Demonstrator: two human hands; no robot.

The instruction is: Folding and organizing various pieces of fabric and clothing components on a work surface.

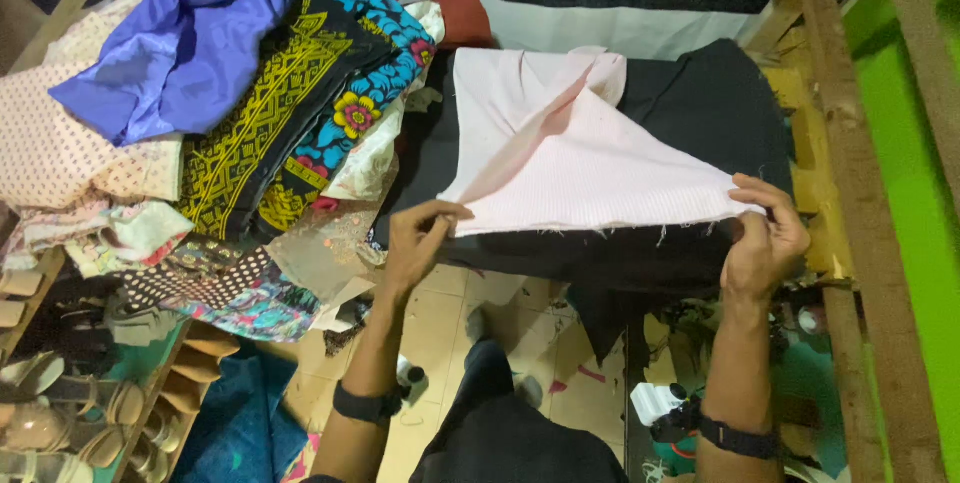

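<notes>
Overall level: moderate indoor light, even, no hard beam.
Source: appears overhead and slightly ahead — brightest return comes off the pink cloth [590, 158] and the white strip [610, 28] behind it.
Shadows: soft; a dim zone under the black fabric [700, 113], and the lower left shelf of sandals [90, 413] sits murky.
Glare: mild sheen on the blue satin cloth [190, 33]; no blown highlights.
Colour: green wall [915, 143] saturated, slightly smeared.
Sharpness: soft throughout — compression blocks visible; left hand [420, 238] and right hand [765, 238] show slight blur at the fingers.
Edges: wooden frame [850, 193] leans with wide-angle distortion.
Floor tiles [500, 323]: dim, out of focus.
</notes>
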